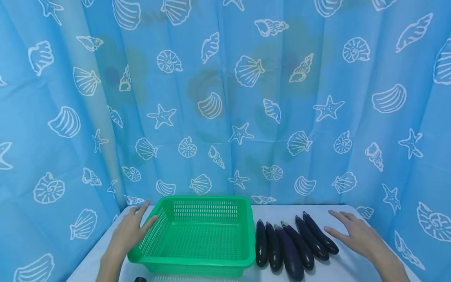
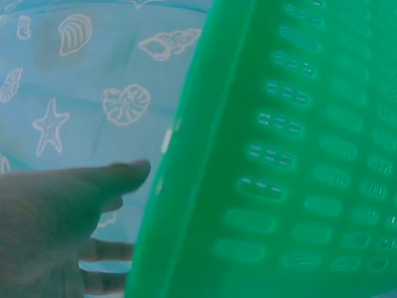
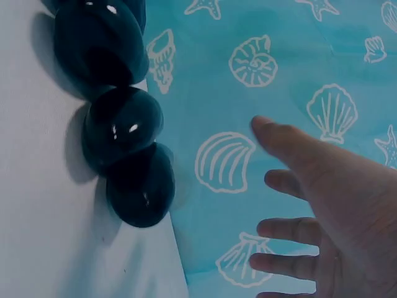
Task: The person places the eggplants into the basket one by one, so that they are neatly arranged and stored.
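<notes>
A green plastic basket [image 1: 202,263] with slotted walls stands on the table, nothing inside it. To its right several dark purple eggplants [image 1: 289,254] lie side by side, stems pointing away. My left hand [image 1: 128,233] is beside the basket's left rim with fingers spread; in the left wrist view the thumb lies close to the basket wall [image 2: 205,149], and whether it touches I cannot tell. On the far right my right hand [image 1: 357,235] hovers just right of the eggplants, fingers straight and holding nothing. The right wrist view has it apart from the eggplant ends [image 3: 141,186].
A white table [image 1: 345,270] carries everything. Blue curtains [image 1: 225,164] printed with white shells and starfish enclose the back and both sides. A small black object [image 1: 140,279] shows at the bottom edge, near the basket's front left corner.
</notes>
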{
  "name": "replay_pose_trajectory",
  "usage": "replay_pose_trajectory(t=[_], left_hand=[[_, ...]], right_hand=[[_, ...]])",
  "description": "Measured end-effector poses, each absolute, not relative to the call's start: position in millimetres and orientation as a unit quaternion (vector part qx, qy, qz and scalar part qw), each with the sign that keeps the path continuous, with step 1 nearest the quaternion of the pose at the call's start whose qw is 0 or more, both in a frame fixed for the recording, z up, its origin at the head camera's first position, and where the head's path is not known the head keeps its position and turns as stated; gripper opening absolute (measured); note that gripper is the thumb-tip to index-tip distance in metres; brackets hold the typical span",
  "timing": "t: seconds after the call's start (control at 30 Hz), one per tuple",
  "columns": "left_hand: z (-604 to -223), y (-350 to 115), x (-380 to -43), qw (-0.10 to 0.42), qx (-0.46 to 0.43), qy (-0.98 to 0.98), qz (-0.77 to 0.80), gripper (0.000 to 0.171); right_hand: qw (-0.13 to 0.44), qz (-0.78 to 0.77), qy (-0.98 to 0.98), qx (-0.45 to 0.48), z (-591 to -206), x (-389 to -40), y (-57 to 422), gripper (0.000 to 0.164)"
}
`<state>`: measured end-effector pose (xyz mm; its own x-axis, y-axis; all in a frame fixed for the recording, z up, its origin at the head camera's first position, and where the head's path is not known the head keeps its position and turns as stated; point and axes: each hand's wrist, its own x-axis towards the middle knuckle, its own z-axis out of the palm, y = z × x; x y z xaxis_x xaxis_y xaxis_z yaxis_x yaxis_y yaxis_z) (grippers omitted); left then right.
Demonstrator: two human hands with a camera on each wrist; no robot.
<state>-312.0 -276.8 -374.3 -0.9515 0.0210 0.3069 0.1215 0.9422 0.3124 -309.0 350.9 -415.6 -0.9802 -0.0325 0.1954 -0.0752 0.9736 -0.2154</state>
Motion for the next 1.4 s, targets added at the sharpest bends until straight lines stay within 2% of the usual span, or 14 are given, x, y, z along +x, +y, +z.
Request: replay_pose_trajectory(t=[0.23, 0.47, 0.87, 1.4], left_hand=[[-382, -282, -322, 0.134, 0.016, -0.971, -0.198, 0.055], [-389, -289, -329, 0.09, 0.021, -0.966, -0.24, 0.045], [-395, -289, -333, 0.091, 0.024, -0.952, -0.291, 0.044], [-397, -283, -332, 0.107, 0.027, -0.947, -0.301, 0.045]], right_hand=[[0.032, 0.125, -0.992, 0.012, -417, -318, 346, 0.094], [0.004, 0.147, -0.989, 0.004, -420, -324, 346, 0.089], [-0.021, 0.161, -0.987, -0.014, -425, -334, 344, 0.087], [-0.039, 0.163, -0.986, -0.016, -438, -341, 337, 0.063]])
